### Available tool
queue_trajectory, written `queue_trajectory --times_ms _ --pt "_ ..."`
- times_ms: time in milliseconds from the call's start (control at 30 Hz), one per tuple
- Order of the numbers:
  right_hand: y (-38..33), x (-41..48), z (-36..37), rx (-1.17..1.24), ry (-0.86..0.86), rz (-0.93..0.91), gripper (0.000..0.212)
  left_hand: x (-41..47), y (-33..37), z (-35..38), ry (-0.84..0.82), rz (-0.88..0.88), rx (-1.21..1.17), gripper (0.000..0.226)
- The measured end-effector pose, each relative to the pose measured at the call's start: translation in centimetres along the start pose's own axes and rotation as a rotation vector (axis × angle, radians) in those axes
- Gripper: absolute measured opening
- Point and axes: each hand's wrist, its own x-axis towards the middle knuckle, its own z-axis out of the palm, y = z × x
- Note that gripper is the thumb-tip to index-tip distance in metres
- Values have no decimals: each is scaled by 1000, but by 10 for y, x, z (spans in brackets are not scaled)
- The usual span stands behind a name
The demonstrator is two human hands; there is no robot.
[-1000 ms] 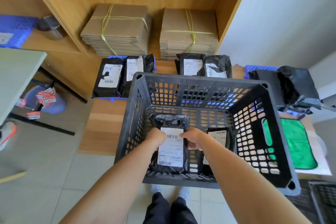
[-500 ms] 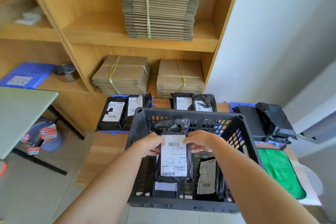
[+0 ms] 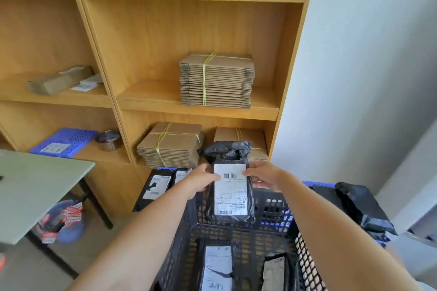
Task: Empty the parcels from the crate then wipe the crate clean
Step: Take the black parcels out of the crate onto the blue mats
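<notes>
The big wooden shelf [image 3: 151, 38] has many boards. On the middle board sits one tied stack of flat cardboard [image 3: 216, 80]. On the board below lie two more tied stacks [image 3: 170, 144], side by side. To the left, a higher board holds a long brown box [image 3: 59, 81] with white paper [image 3: 86, 86] just beside it. Under that, a blue tray [image 3: 63, 142] and a round tin [image 3: 108, 140] sit near each other. Black parcels [image 3: 156, 185] lie low down in front of the shelf. A grey table [image 3: 35, 186] stands on the left.
</notes>
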Motion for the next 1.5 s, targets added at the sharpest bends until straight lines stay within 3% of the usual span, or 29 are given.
queue_trajectory --times_ms 233,600,733,1000,1300,1400,1500 --pt "0 13 7 65 51 -52 19 5 -15 10 57 -3 91 16" --pt "8 37 14 47 -51 19 23 20 -18 4 142 -46 -84 30" --pt "-2 52 31 53 -2 10 22 32 -21 -15 153 -25 -107 29" --pt "-40 118 73 34 144 20 22 90 -28 -89 77 -2 -151 22" --pt "-91 190 142 83 399 123 9 175 -82 -244 54 -69 55 16" --pt "-86 214 164 104 416 188 17 198 -112 -278 88 -86 103 22" --pt "-73 245 185 45 410 268 21 217 -138 -289 85 -106 151 8"
